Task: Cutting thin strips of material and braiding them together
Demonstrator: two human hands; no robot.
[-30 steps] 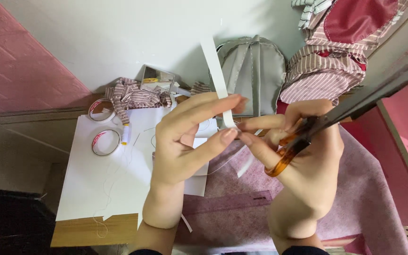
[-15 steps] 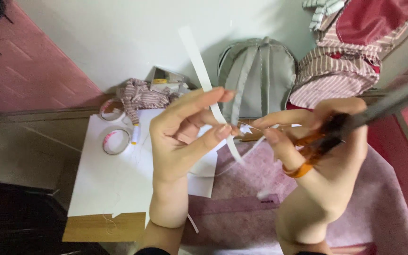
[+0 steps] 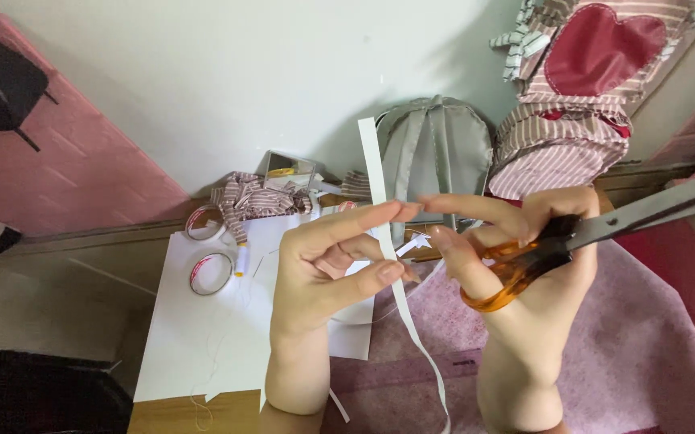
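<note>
- Left hand [image 3: 323, 273]: grip pinched shut on the paper strip [image 3: 381, 221], thumb below, forefinger above, at about mid-length of the strip.
- Right hand [image 3: 524, 257]: fingers threaded through the orange handles of the scissors [image 3: 556, 245], grip closed on them; forefinger and thumb tip reaching left to touch the strip just beside the left fingertips.
- Scissor blades: grey, closed together, pointing up and to the right, away from the strip.
- Strip itself: long, narrow, white; upper end standing up in front of the grey backpack [image 3: 436, 153], lower end trailing down between the two wrists towards the bottom edge.
- Below the hands: white paper sheets [image 3: 211, 329] spread over a low wooden worktop [image 3: 187, 414], with a pink rug [image 3: 645, 345] to the right.
- On the sheets, left of the left hand: two rolls of tape [image 3: 212, 273], one just above the other.
- Further back: striped cloth [image 3: 251, 197] bunched near a small mirror [image 3: 290, 167].
- Upper right: striped bag with a red heart [image 3: 596, 48] against the wall.
</note>
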